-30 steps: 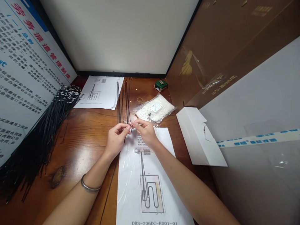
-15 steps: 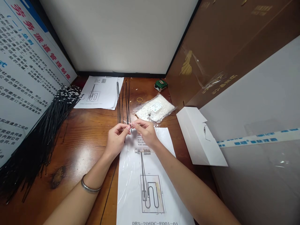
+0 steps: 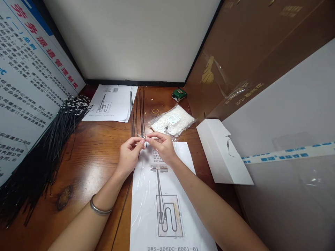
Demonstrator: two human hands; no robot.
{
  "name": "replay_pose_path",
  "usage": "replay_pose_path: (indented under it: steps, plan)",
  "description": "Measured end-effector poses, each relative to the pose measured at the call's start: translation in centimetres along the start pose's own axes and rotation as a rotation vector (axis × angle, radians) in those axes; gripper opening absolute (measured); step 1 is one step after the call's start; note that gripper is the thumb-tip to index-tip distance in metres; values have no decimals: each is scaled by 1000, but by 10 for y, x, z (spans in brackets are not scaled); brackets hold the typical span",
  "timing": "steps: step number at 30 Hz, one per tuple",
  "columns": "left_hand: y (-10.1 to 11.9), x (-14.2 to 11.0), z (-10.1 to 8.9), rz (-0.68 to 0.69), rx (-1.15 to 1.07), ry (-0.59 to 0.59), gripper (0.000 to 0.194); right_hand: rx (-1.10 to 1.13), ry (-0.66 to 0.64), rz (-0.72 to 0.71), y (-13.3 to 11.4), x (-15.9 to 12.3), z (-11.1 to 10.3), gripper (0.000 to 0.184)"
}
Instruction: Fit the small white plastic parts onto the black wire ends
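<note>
My left hand (image 3: 131,153) is closed in a pinch at the top edge of a printed drawing sheet (image 3: 142,195). A thin black wire seems to run from its fingertips, though the fingers cover most of it. Meeting it fingertip to fingertip, my right hand (image 3: 161,148) pinches a tiny white piece (image 3: 144,137), largely hidden. Just beyond both hands, several thin black wires (image 3: 141,111) lie lengthwise on the wooden table. A clear bag of small white pieces (image 3: 174,120) rests close behind my right hand.
A large bundle of black wires with white ends (image 3: 60,129) lies at left. Another drawing sheet (image 3: 110,103), a green tape measure (image 3: 179,94) and a yellow rubber band (image 3: 155,111) are at the back. A folded white card (image 3: 222,153) stands at right before a brown box (image 3: 235,52).
Both hands keep their pinch at nearly the same spot, with only slight finger movement. The whole view has shifted a little.
</note>
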State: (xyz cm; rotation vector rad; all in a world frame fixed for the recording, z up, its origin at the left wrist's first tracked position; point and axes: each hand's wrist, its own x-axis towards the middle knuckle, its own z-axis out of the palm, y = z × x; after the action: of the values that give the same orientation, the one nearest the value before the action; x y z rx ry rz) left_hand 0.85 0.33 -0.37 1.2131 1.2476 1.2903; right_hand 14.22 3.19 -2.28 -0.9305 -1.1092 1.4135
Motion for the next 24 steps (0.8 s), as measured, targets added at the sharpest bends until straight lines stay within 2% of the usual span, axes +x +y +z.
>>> replay_pose_path:
  steps: [7, 17, 24]
  plan:
    - [2, 0, 1, -17, 13, 14, 19, 31, 41, 20, -2, 0, 1, 20]
    - [2, -1, 0, -30, 19, -1, 17, 41, 22, 0, -1, 0, -1, 23]
    - [0, -1, -1, -43, 24, -3, 17, 45, 64, 11, 0, 0, 1, 20]
